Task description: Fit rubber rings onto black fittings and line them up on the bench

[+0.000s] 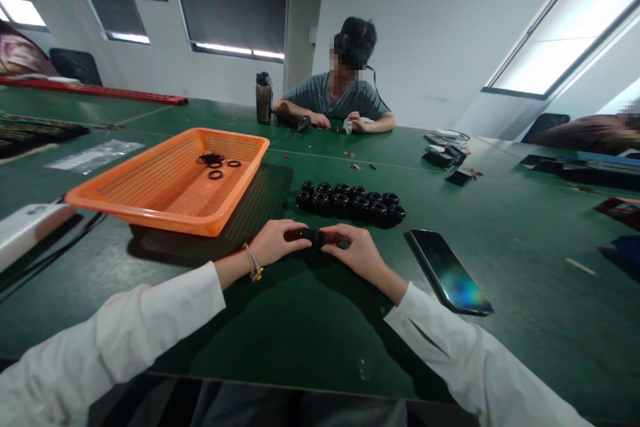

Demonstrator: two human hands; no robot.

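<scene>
Between my two hands, just above the green table, is a small black round part. My left hand pinches its left side with thumb and fingers. On the opposite side, my right hand grips it the same way. The fingertips cover much of the part, so its exact shape is hidden. Just beyond my hands stand several black cylindrical parts with round openings on top, set close together in rows. A few black rings lie inside the orange perforated basket to the left.
A smartphone lies right of my right hand. At the far left is a white power strip with cables. Across the table a person handles small parts beside a dark bottle. Electronic pieces sit at the back right.
</scene>
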